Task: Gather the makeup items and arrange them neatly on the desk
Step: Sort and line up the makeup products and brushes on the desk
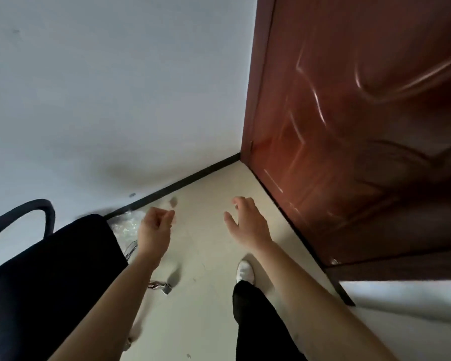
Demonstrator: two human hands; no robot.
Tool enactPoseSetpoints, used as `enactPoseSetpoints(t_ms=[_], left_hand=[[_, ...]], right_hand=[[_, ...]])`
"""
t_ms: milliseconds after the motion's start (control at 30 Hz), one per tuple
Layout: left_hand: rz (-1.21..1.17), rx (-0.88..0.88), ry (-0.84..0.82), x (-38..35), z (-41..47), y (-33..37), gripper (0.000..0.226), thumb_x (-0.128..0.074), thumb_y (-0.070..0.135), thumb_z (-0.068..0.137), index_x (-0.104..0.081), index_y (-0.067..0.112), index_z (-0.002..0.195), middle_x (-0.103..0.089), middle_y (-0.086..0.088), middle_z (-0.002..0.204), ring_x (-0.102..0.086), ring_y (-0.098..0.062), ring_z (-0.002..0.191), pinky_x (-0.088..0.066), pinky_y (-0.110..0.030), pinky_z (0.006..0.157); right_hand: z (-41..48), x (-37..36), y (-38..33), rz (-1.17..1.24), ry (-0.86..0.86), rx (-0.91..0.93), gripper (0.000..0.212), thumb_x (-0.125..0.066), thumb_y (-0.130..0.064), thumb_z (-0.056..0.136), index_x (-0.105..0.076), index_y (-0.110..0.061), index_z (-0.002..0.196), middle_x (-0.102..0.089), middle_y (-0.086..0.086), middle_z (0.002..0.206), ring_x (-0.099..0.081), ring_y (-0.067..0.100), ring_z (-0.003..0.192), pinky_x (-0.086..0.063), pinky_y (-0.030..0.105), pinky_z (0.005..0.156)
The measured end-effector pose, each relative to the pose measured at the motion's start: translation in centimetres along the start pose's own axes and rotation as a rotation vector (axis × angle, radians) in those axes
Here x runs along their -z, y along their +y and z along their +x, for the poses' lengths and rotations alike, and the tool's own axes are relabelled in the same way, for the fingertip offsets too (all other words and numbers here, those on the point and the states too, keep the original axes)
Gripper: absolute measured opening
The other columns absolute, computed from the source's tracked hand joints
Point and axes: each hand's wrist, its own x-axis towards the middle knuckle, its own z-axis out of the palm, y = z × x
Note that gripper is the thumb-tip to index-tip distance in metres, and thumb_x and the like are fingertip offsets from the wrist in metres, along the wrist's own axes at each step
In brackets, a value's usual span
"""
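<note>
View looks down into a room corner. Frame blurred throughout.

Left hand (155,227): held over the floor (211,256), fingers curled in, thumb tip against the forefinger. Nothing shows in its grasp.

Right hand (248,222): open, palm down, fingers spread and slightly bent, thumb out to the left. It touches nothing. The two hands are level with each other and apart, with bare floor between them.

Makeup items: none can be made out for certain. Three small things lie on the floor and blur hides what they are:
- a grey scrap (173,201) near the baseboard (182,182), just beyond the left hand;
- a small metal piece (166,287) with a cord attached, beside the left forearm;
- crumpled clear plastic (125,224) against the baseboard, next to the chair (50,269).

Chair: black, at lower left, with its curved armrest (24,212) against the pale wall (115,87). The left forearm crosses in front of the seat edge.

Door (349,126): red-brown with moulded panels. It fills the upper right and meets the wall at the corner.

Below the right forearm: a white shoe (244,270) flat on the floor, and a black trouser leg (255,321) above it.
</note>
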Motion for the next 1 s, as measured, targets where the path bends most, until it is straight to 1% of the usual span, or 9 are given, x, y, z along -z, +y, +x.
enactPoseSetpoints(t_ms=[200,300,367,467,567,633,833,900,1000], left_hand=[[0.019,0.138,0.186,-1.5,13.8,0.3,0.016,-0.064,0.026,0.093,-0.056,0.019,0.083,-0.063,-0.007,0.073,-0.057,-0.025,0.066,-0.052,-0.048,0.069],[0.057,0.175,0.245,-2.2,18.8,-2.3,0.016,-0.063,0.029,0.094,-0.058,0.015,0.087,-0.065,-0.008,0.073,-0.062,-0.029,0.066,-0.047,-0.037,0.061],[0.060,0.175,0.274,-2.9,22.9,-5.5,0.015,-0.063,0.030,0.094,-0.057,0.017,0.087,-0.065,-0.009,0.071,-0.063,-0.033,0.064,-0.048,-0.039,0.059],[0.055,0.207,0.290,-4.9,29.7,-12.2,0.012,-0.063,0.029,0.094,-0.057,0.019,0.088,-0.064,-0.009,0.072,-0.060,-0.034,0.062,-0.052,-0.047,0.059],[0.051,0.223,0.306,-7.7,37.0,-21.8,0.013,-0.064,0.028,0.094,-0.062,0.015,0.094,-0.063,0.002,0.073,-0.054,-0.013,0.059,-0.043,-0.026,0.056],[0.053,0.248,0.303,-9.3,41.0,-28.0,0.014,-0.064,0.029,0.093,-0.063,0.016,0.096,-0.065,0.008,0.077,-0.057,-0.006,0.064,-0.039,-0.019,0.055],[0.038,0.367,0.301,-13.2,48.8,-46.6,0.015,-0.064,0.033,0.093,-0.062,0.020,0.099,-0.066,0.000,0.083,-0.063,-0.019,0.078,-0.043,-0.029,0.062],[0.027,0.410,0.318,-14.2,50.4,-51.8,0.016,-0.064,0.034,0.092,-0.061,0.021,0.100,-0.067,-0.004,0.086,-0.062,-0.020,0.078,-0.043,-0.030,0.064],[-0.003,0.481,0.300,-15.4,51.5,-58.5,0.020,-0.066,0.034,0.090,-0.060,0.019,0.102,-0.067,-0.007,0.090,-0.062,-0.020,0.076,-0.045,-0.028,0.060]], right_hand=[[15.8,-4.7,-1.5,-0.064,-0.236,0.070,0.041,-0.052,-0.038,0.097,-0.049,-0.016,0.132,-0.052,0.005,0.124,-0.057,0.022,0.109,-0.050,0.034,0.084],[20.7,-8.6,-1.1,-0.099,-0.317,0.065,0.041,-0.051,-0.038,0.097,-0.048,-0.017,0.132,-0.052,0.005,0.124,-0.056,0.023,0.111,-0.050,0.036,0.086],[24.1,-12.8,-0.1,-0.107,-0.351,0.060,0.040,-0.049,-0.040,0.098,-0.047,-0.019,0.132,-0.052,0.003,0.124,-0.056,0.021,0.111,-0.049,0.035,0.086],[28.8,-20.9,2.9,-0.141,-0.386,0.080,0.038,-0.048,-0.040,0.098,-0.048,-0.021,0.131,-0.051,0.000,0.123,-0.056,0.020,0.111,-0.048,0.034,0.087],[33.4,-31.8,7.0,-0.177,-0.436,0.102,0.037,-0.048,-0.039,0.099,-0.048,-0.022,0.131,-0.052,0.000,0.124,-0.056,0.019,0.112,-0.050,0.034,0.087],[35.9,-38.9,9.5,-0.202,-0.488,0.112,0.037,-0.047,-0.039,0.099,-0.046,-0.023,0.132,-0.051,0.001,0.126,-0.056,0.019,0.113,-0.051,0.036,0.089],[42.1,-58.8,14.9,-0.341,-0.647,0.128,0.040,-0.047,-0.032,0.099,-0.046,-0.018,0.137,-0.046,0.009,0.133,-0.050,0.028,0.119,-0.044,0.042,0.098],[43.6,-64.1,15.8,-0.378,-0.615,0.174,0.045,-0.048,-0.032,0.099,-0.042,-0.017,0.141,-0.044,0.012,0.135,-0.047,0.029,0.120,-0.043,0.041,0.098],[45.3,-70.4,16.4,-0.378,-0.525,0.283,0.060,-0.047,-0.031,0.100,-0.023,-0.024,0.154,-0.031,0.016,0.149,-0.039,0.031,0.129,-0.039,0.042,0.104]])
